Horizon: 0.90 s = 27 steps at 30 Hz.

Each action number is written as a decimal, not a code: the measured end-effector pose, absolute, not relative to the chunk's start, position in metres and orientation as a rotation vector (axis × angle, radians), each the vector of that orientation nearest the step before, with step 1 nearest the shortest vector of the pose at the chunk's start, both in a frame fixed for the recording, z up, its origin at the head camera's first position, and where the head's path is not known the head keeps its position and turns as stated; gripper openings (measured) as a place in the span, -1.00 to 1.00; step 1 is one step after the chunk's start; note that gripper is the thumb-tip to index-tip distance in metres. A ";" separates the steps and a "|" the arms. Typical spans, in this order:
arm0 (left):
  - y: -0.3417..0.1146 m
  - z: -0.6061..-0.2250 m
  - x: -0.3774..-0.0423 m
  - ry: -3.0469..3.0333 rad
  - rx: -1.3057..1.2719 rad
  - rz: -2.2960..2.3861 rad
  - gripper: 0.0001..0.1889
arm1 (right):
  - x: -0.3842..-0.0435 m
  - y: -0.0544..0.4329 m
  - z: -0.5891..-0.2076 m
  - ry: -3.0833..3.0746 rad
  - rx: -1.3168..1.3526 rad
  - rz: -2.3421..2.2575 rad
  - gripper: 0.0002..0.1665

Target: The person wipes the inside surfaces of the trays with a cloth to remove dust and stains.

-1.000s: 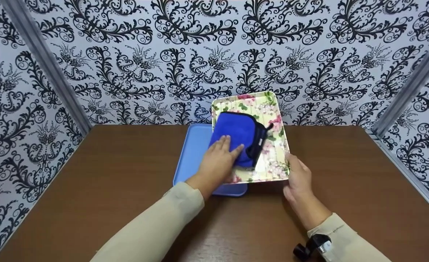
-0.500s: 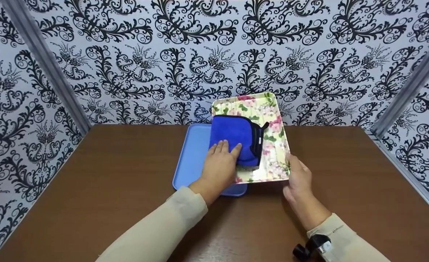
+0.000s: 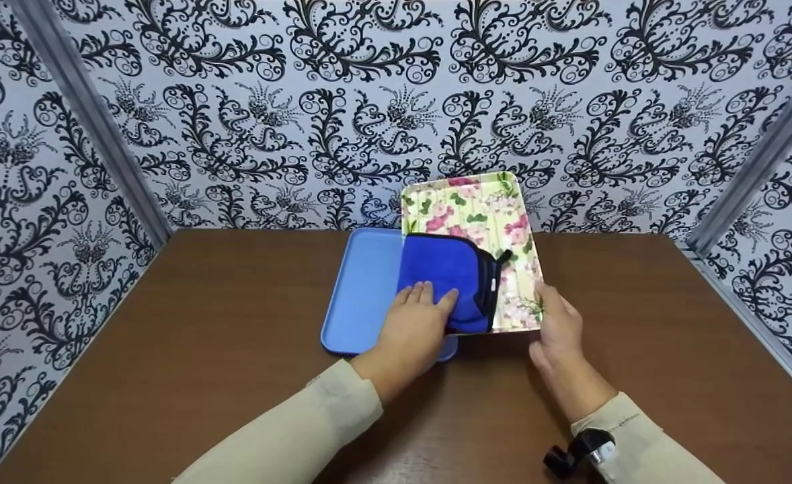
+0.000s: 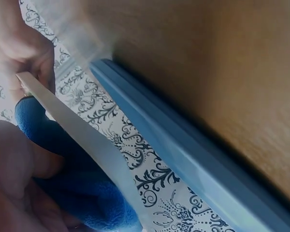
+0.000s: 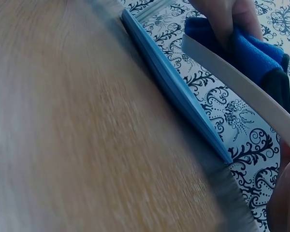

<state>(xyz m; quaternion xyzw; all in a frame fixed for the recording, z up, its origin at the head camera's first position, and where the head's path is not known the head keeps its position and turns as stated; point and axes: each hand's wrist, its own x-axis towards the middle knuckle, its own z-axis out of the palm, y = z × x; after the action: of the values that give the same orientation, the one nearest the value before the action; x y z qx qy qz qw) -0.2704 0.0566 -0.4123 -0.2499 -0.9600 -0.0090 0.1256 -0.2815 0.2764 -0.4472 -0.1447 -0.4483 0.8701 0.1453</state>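
Observation:
A yellow tray with a pink and green floral print (image 3: 497,208) is held up at a tilt above the table. My right hand (image 3: 557,329) grips its lower right edge, thumb on the front face. A folded blue cloth with black edging (image 3: 446,265) lies against the tray's lower left part. My left hand (image 3: 413,336) presses on the cloth with its fingers extended. In the left wrist view the blue cloth (image 4: 101,203) bunches under that hand against the tray's pale edge (image 4: 87,130).
A light blue tray (image 3: 362,289) lies on the brown table (image 3: 234,323), behind and left of the floral tray, which partly covers it. Patterned walls (image 3: 369,121) stand behind and at both sides. A black device (image 3: 577,450) is strapped to the right wrist.
The left hand and the blue cloth have slid down the floral tray to its lower edge. The floral tray has shifted slightly to the right; the right hand keeps its grip.

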 end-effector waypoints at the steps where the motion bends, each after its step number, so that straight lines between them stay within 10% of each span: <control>1: 0.057 -0.413 -0.269 -2.796 -0.739 -0.021 -0.42 | -0.282 0.277 -0.447 -1.288 -0.421 2.506 -0.65; 27: 0.020 -0.427 -0.254 -2.555 -0.925 -0.193 -0.46 | -0.271 0.323 -0.446 -1.295 -0.653 2.422 -0.70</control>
<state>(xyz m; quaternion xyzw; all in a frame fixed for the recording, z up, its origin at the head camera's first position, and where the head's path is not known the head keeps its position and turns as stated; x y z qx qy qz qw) -0.2539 0.0204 -0.4266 -0.3323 -0.9176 -0.0692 0.2069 -0.2709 0.3225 -0.4463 -0.2283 -0.4530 0.8470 0.1587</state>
